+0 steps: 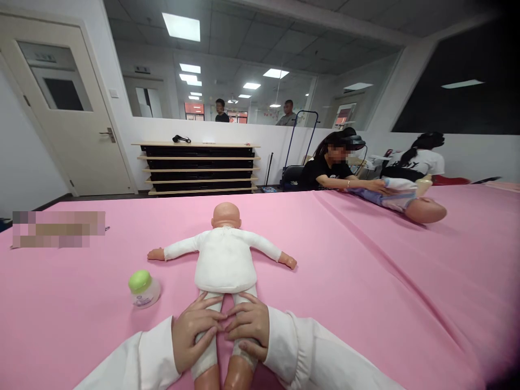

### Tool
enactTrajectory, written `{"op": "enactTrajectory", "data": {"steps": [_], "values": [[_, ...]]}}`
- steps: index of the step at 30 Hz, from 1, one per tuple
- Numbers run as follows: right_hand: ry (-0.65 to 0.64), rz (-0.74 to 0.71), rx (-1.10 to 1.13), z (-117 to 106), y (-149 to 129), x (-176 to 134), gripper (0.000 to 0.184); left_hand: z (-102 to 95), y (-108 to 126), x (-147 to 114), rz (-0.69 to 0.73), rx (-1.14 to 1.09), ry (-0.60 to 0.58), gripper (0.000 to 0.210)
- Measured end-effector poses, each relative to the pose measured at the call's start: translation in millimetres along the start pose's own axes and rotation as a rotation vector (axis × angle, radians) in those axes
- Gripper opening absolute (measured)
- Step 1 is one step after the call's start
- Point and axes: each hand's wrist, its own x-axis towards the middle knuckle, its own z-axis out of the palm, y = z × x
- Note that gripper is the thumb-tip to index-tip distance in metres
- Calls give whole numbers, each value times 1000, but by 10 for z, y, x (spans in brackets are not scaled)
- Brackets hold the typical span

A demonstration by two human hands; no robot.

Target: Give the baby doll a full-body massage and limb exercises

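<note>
Here's the doll [226, 262], middle of the pink worktop [345, 303], head [226, 214] at the far end. My left hand [197, 329] and right hand [251, 326] lie open across its legs [208, 356]. Cloth trunk looks light and soft, bare shins [238, 374] firmer, slicker; I'd hold the trunk.

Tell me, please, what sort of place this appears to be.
Probably a training room for infant care: a baby doll lies on a pink-covered table, another person handles a second doll, and a green-lidded jar sits nearby.
</note>
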Motion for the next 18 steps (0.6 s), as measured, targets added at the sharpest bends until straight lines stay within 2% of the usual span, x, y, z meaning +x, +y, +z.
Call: {"op": "enactTrajectory", "data": {"steps": [4, 7, 9, 11, 14, 18], "values": [[0, -104, 6, 37, -79, 25, 52, -16, 104, 0, 42, -20, 0, 32], [21, -156, -11, 57, -111, 30, 60, -6, 201, -22, 133, -67, -22, 29], [23, -145, -12, 8, -133, 23, 57, -24, 260, -24, 177, -94, -39, 29], [41, -98, 17, -104, -164, 24, 49, -85, 304, 10, 161, -131, -29, 31], [142, -5, 33, -345, -201, 98, 35, -250, 335, 171, 51, -147, 87, 32], [321, 147, -150, -571, -96, 428, 27, -422, 324, 584, -145, 12, 332, 26]]}}
